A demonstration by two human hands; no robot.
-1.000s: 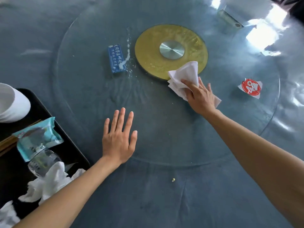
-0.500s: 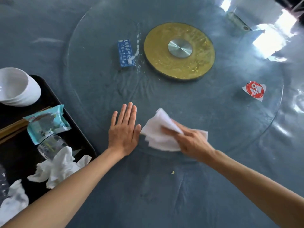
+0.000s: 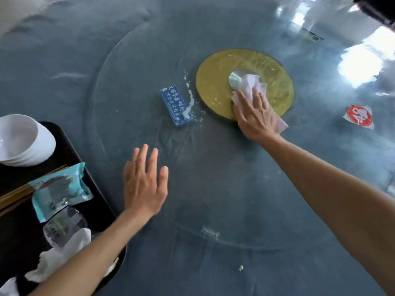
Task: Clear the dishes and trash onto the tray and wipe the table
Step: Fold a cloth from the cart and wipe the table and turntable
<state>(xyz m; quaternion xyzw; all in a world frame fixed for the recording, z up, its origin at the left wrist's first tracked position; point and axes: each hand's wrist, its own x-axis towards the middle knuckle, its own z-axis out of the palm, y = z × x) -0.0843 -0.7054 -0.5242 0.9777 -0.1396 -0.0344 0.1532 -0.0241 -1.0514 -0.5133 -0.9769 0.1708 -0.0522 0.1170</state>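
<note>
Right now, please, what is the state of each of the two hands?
Left hand: open, flat on the glass, holding nothing.
Right hand: open, pressing the tissue on the glass.

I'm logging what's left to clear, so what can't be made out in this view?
- Tray: head view, left and bottom edges cut it off.
- White cloth: the right hand covers most of it.
- Blue card: print too small, partly under white spill.
- Red sticker: print blurred.

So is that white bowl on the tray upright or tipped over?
Tipped. The white bowl leans on its side at the far end of the black tray, its opening turned sideways rather than up. It looks empty inside.
</note>
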